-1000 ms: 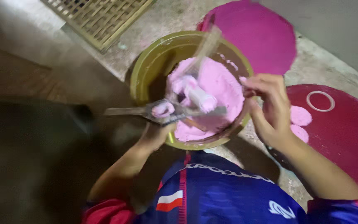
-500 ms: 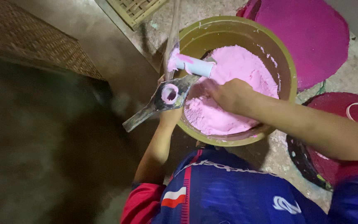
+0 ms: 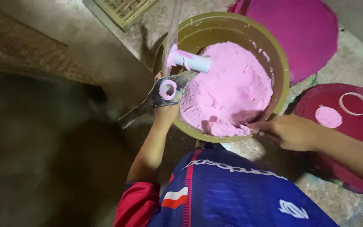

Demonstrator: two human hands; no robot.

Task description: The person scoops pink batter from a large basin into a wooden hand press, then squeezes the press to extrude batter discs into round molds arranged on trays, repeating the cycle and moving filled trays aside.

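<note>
A big olive-yellow bowl [image 3: 280,63] holds a mound of pink dough [image 3: 232,90]. My left hand [image 3: 165,112] sits under the bowl's near-left rim and grips a flat metal ring mould [image 3: 167,89]; the ring is packed with pink dough and its handle points down to the left. A short white tube [image 3: 193,62] smeared pink lies on the dough beside the mould. My right hand [image 3: 288,131] is at the bowl's near-right rim with its fingertips in the edge of the dough.
Two round magenta trays lie to the right: one [image 3: 299,31] behind the bowl, another [image 3: 360,130] bearing a pink dough disc [image 3: 328,116] and a white ring [image 3: 354,103]. A woven mat [image 3: 124,10] lies at the top. The floor at left is dark.
My right hand has come out from over the middle of the dough to the bowl's near-right edge. The mould stays at the left rim. The view has shifted a little.
</note>
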